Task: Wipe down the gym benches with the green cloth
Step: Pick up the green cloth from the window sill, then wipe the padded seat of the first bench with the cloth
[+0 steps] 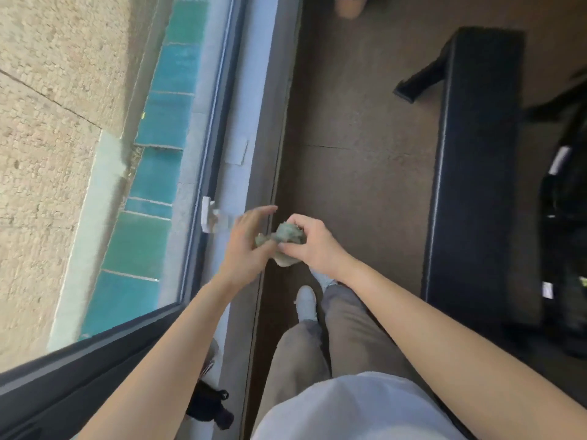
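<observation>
Green and crumpled, the cloth [282, 238] sits bunched up in front of us at waist height, held over the brown floor [355, 128] and not touching any bench. Our right hand [313, 246] has its fingers [297, 221] curled shut around the wad, thumb and forefinger pinching the top of it while a paler fold hangs out below the palm. Our left hand [246, 238] is just beside it with its fingers spread and loosely open; the thumb side touches the left edge of the cloth, but the motion blur there keeps us from telling whether it has any real grip. Both our forearms are bare and reach forward from the bottom of the view. Below them we see our grey trousers [320, 338], the hem of a white shirt [346, 408] and one white shoe [305, 301] pointing ahead on the floor. To our right, well apart from the hands, stands a long black bench [476, 173], its padded surface running away from us with a pale seam along its left edge and a black leg sticking out near the far end. More dark gym gear [562, 198] crowds the right edge of the view, too blurred to make out. To our left runs a grey sill [254, 147] under a large window [165, 128], and through the glass we see turquoise tiles and rough beige paving outside. A small black object [209, 404] lies on the sill near our left elbow.
</observation>
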